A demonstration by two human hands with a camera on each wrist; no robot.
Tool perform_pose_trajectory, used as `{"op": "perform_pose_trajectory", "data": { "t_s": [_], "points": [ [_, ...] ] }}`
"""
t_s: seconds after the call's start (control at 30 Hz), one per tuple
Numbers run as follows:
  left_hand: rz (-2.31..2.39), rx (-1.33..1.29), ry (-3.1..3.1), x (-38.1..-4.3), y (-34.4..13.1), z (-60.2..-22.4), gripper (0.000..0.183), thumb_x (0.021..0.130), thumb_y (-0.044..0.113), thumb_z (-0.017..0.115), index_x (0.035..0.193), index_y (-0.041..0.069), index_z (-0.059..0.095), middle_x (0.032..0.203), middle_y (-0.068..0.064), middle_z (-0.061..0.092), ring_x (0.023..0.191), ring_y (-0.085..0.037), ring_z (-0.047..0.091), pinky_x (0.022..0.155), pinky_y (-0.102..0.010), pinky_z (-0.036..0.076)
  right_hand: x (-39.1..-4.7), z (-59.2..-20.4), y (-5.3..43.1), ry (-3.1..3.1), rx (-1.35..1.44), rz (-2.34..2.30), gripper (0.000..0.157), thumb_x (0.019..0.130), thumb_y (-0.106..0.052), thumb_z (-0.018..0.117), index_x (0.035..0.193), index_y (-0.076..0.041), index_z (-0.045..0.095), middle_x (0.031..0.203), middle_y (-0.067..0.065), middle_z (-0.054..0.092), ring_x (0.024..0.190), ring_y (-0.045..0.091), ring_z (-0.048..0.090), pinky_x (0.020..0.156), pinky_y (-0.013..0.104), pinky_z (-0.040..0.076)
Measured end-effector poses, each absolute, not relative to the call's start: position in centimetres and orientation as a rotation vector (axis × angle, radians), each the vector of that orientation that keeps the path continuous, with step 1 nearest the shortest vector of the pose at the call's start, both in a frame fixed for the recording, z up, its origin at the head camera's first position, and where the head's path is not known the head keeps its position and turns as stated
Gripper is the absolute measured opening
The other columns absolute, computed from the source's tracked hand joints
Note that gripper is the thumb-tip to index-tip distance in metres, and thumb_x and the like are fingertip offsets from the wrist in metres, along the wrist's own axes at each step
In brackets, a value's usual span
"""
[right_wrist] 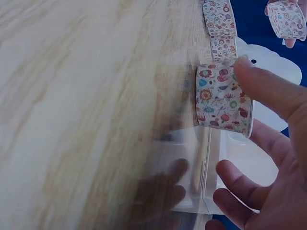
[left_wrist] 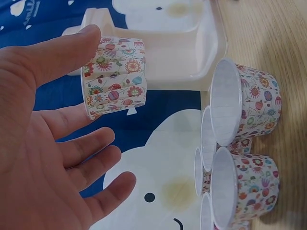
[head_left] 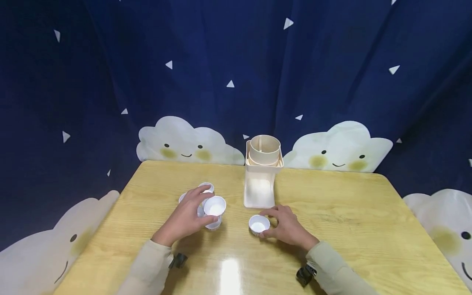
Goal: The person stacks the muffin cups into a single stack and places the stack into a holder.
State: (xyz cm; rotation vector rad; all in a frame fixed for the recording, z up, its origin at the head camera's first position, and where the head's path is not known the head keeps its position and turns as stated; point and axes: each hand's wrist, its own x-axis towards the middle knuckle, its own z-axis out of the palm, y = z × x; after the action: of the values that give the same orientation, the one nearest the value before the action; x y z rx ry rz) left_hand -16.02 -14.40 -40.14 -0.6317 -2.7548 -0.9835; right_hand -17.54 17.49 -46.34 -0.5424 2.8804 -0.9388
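Note:
Between thumb and index finger, my left hand [head_left: 189, 217] pinches a paper baking cup [left_wrist: 115, 76] with a flower print and white inside. It is held up over other baking cups [left_wrist: 256, 103] standing mouth up on the table, partly hidden by the hand in the head view. My right hand [head_left: 287, 226] pinches another printed baking cup [right_wrist: 223, 98] by its sides, low over the table in front of the cream stand [head_left: 259, 200]. Whether that cup touches the tabletop I cannot tell. Its white mouth faces up in the head view.
The cream stand has a round cylinder [head_left: 265, 149] set in its top and a tray-like lower part. It stands at the back middle of the wooden table [head_left: 343, 221]. A dark blue curtain [head_left: 206, 37] with white clouds hangs behind and beside the table.

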Motion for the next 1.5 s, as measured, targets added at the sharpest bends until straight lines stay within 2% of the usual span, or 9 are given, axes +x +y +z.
{"op": "perform_pose_trajectory", "data": {
  "t_s": [0.17,0.4,0.63,0.87,1.23,1.5],
  "points": [
    [-0.979,-0.658,-2.717,-15.9,-14.2,-40.6,0.056,0.074,0.023,0.084,0.123,0.004,0.065,0.149,-0.014,0.050,0.138,-0.037,0.045,0.110,-0.056,0.041,-17.6,-46.5,17.5,2.899,-0.486,-0.941,0.060,0.066,-0.037,0.091,0.121,-0.022,0.070,0.096,0.003,0.060,0.092,0.019,0.044,0.080,0.033,0.033],
    [-0.951,-0.671,-2.716,-16.1,-13.8,-40.6,0.059,0.073,0.027,0.086,0.125,0.004,0.066,0.148,-0.014,0.052,0.138,-0.036,0.046,0.110,-0.054,0.041,-17.4,-46.3,17.5,2.856,-0.502,-1.021,0.056,0.068,-0.034,0.090,0.118,-0.021,0.070,0.094,0.003,0.059,0.091,0.020,0.043,0.077,0.029,0.031],
    [-0.949,-0.678,-2.722,-16.0,-13.5,-40.4,0.059,0.074,0.028,0.085,0.125,0.006,0.065,0.148,-0.013,0.051,0.139,-0.035,0.045,0.110,-0.054,0.042,-17.2,-46.4,17.5,2.839,-0.432,-1.040,0.058,0.067,-0.034,0.090,0.120,-0.021,0.070,0.109,0.008,0.061,0.099,0.022,0.046,0.078,0.031,0.038],
    [-1.004,-0.707,-2.717,-16.4,-12.0,-39.4,0.060,0.075,0.027,0.085,0.127,0.008,0.064,0.150,-0.011,0.050,0.141,-0.034,0.043,0.113,-0.053,0.040,-17.5,-46.4,17.4,2.837,-0.419,-1.064,0.057,0.068,-0.032,0.090,0.120,-0.020,0.070,0.120,0.010,0.063,0.100,0.023,0.049,0.080,0.033,0.042],
    [-1.077,-0.721,-2.769,-17.0,-9.6,-39.0,0.061,0.078,0.031,0.082,0.132,0.011,0.061,0.153,-0.006,0.046,0.144,-0.030,0.039,0.112,-0.053,0.041,-16.8,-46.6,17.1,2.836,-0.363,-1.078,0.055,0.067,-0.032,0.091,0.117,-0.022,0.070,0.121,0.008,0.063,0.105,0.026,0.052,0.082,0.037,0.046],
    [-1.063,-0.766,-2.758,-17.2,-8.9,-38.5,0.060,0.079,0.032,0.082,0.132,0.010,0.062,0.153,-0.008,0.046,0.144,-0.031,0.039,0.115,-0.053,0.039,-17.0,-46.6,17.1,2.853,-0.380,-1.050,0.055,0.068,-0.032,0.090,0.118,-0.020,0.070,0.121,0.007,0.065,0.105,0.026,0.053,0.084,0.039,0.047]
  ]
}}
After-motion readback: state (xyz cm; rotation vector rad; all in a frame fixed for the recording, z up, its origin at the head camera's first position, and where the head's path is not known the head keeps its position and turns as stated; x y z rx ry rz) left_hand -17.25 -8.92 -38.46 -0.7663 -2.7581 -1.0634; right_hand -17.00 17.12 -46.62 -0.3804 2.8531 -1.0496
